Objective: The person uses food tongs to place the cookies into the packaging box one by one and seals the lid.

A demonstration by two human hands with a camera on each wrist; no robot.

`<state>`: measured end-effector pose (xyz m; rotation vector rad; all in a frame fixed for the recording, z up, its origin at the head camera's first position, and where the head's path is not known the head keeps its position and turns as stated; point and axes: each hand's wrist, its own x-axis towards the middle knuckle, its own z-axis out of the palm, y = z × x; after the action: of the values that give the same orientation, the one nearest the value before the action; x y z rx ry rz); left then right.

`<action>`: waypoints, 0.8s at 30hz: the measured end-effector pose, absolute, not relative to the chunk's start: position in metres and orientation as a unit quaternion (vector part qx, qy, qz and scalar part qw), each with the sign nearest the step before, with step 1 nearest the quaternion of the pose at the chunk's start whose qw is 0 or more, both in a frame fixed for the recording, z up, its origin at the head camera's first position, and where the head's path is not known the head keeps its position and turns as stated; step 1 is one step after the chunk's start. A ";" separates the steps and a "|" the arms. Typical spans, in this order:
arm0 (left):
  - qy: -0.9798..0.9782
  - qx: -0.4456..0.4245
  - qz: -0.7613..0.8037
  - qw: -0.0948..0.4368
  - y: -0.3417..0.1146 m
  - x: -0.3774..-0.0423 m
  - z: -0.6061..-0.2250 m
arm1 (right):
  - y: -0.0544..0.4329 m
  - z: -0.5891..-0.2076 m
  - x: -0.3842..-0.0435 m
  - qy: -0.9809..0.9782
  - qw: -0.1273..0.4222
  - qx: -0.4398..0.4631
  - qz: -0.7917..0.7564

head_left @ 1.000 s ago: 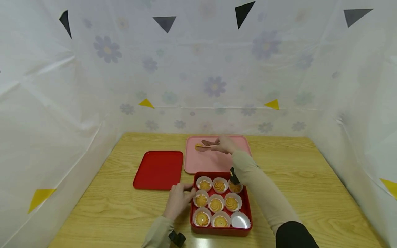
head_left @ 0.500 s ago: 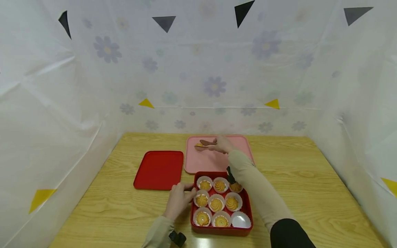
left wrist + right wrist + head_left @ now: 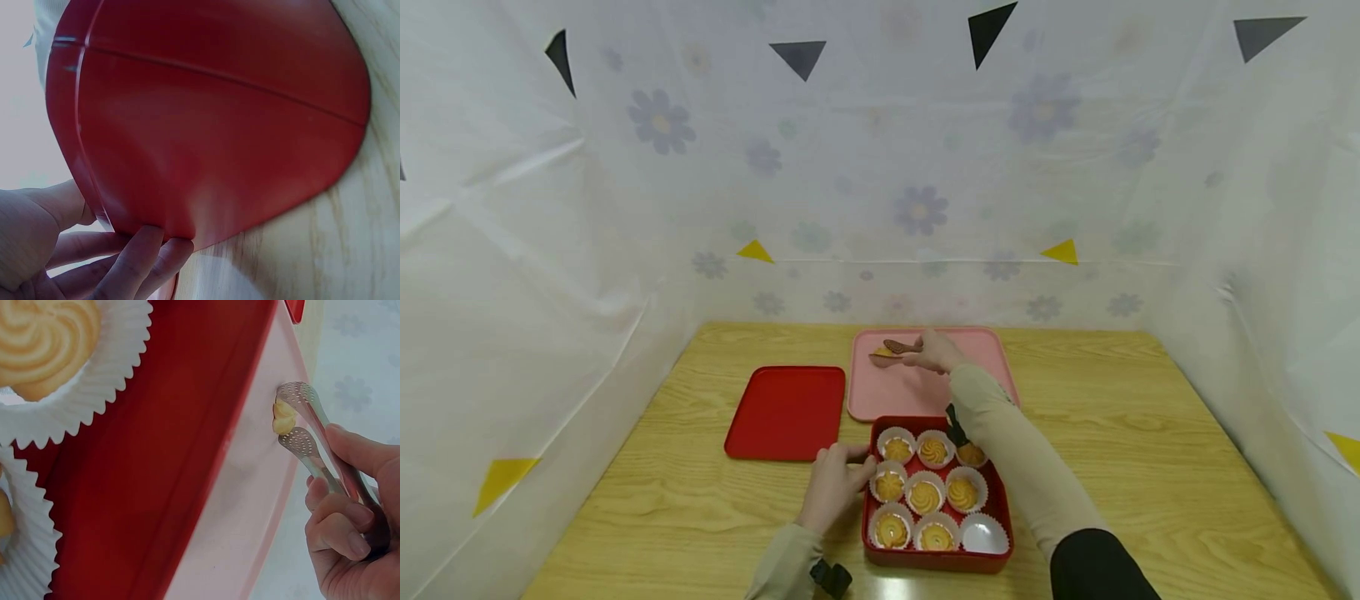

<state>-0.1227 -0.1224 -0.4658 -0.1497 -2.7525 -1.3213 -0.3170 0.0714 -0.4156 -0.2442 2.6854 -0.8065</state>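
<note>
My right hand [image 3: 937, 352] holds a pair of small metal tongs [image 3: 300, 395] over the pink tray [image 3: 887, 397]. Between the perforated tips of the tongs lies a pale yellow cookie [image 3: 284, 419], close over the tray's surface. A red square box [image 3: 936, 562] stands nearer the body, with piped cookies in white paper cups. Its near right cup [image 3: 984, 534] has no cookie in it. At the box's left wall, my left hand [image 3: 833, 487] pinches the side, fingertips against the outer face in the left wrist view and the thumb up at the rim.
A red tray [image 3: 786, 413] lies left of the pink one. The wooden table [image 3: 1120, 417] extends to both sides. A pale flowered sheet [image 3: 880, 150] hangs behind and along the sides. My right forearm passes over the box's far right corner.
My right hand has shifted slightly left with the tongs, whose tips now stand around the cookie on the pink tray. The left hand and the box hold still.
</note>
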 end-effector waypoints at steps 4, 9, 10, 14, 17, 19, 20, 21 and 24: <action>-0.900 -0.051 -0.430 0.044 -0.123 -0.122 -0.466 | 0.071 -0.416 -0.320 0.940 0.164 -0.088 -0.286; -0.901 -0.053 -0.427 0.049 -0.123 -0.122 -0.467 | 0.072 -0.417 -0.321 0.939 0.159 -0.089 -0.291; -0.902 -0.052 -0.426 0.051 -0.123 -0.123 -0.467 | 0.072 -0.417 -0.322 0.939 0.156 -0.091 -0.291; -0.902 -0.049 -0.425 0.053 -0.123 -0.123 -0.468 | 0.072 -0.418 -0.324 0.939 0.152 -0.099 -0.293; -0.901 -0.045 -0.428 0.047 -0.122 -0.123 -0.468 | 0.072 -0.419 -0.325 0.939 0.151 -0.099 -0.294; -0.901 -0.044 -0.430 0.042 -0.122 -0.123 -0.468 | 0.073 -0.420 -0.325 0.938 0.148 -0.101 -0.295; -0.900 -0.046 -0.431 0.040 -0.122 -0.123 -0.469 | 0.074 -0.420 -0.325 0.938 0.146 -0.102 -0.297; -0.900 -0.044 -0.433 0.038 -0.122 -0.124 -0.469 | 0.074 -0.420 -0.325 0.938 0.143 -0.103 -0.297; -0.898 -0.048 -0.435 0.038 -0.122 -0.124 -0.470 | 0.077 -0.419 -0.325 0.938 0.136 -0.106 -0.301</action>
<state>-0.1239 -0.1220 -0.4697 -0.1472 -2.7553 -1.3350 -0.3247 0.0771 -0.4194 -0.3082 2.7159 -0.8702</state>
